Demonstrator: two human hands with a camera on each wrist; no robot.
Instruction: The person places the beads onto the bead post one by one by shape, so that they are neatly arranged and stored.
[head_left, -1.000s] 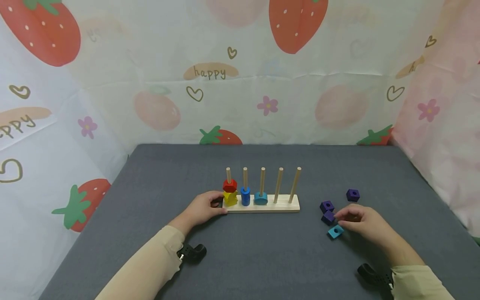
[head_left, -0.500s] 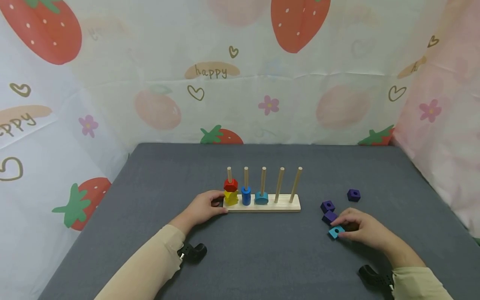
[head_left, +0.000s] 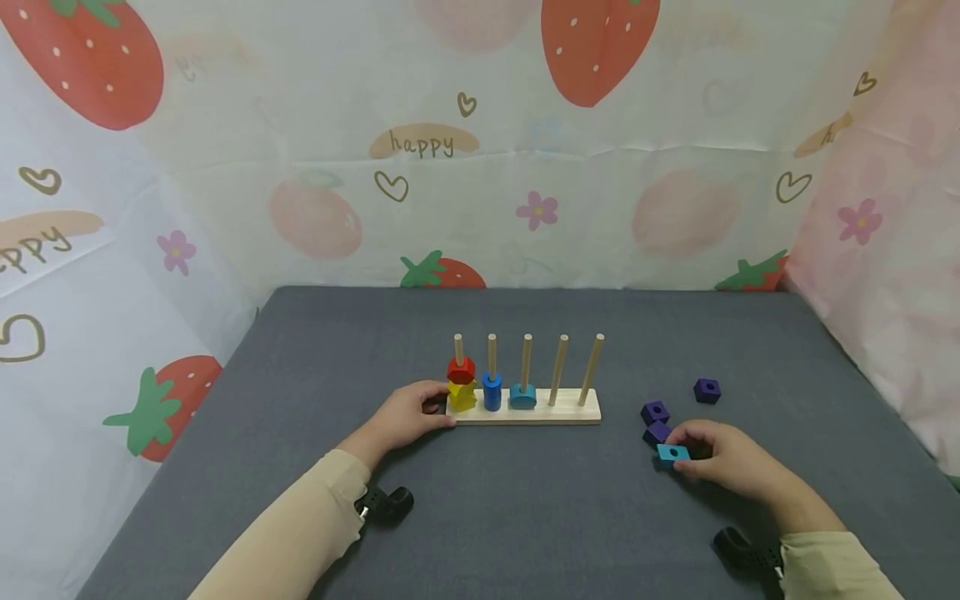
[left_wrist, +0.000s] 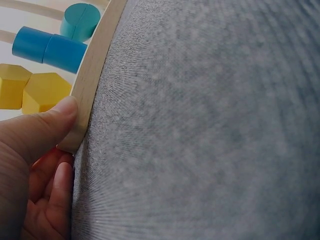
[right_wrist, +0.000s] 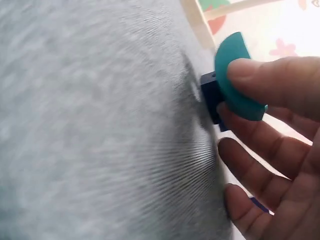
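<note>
A wooden peg board [head_left: 555, 417] with several upright pegs stands mid-table. My left hand [head_left: 401, 419] grips its left end, thumb on the front edge in the left wrist view. Yellow blocks [head_left: 461, 397] with a red block [head_left: 461, 371] above them are on the leftmost peg. Blue cylinders [head_left: 492, 392] sit on the second peg and a teal half-round block [head_left: 522, 397] on the third. At the right, my right hand [head_left: 727, 457] pinches another teal half-round block [right_wrist: 234, 87] between thumb and fingers, its flat holed face upward in the head view.
Two purple cubes [head_left: 655, 412] with holes lie just beyond the held block, close together. A third purple cube [head_left: 707, 390] lies farther back. Grey cloth [head_left: 525, 517] covers the table, and a strawberry-print curtain [head_left: 480, 208] hangs behind it.
My right hand has come down to the teal half-round block and taken hold of it. The block has turned and shifted slightly away from me. The left hand keeps its grip on the peg board.
</note>
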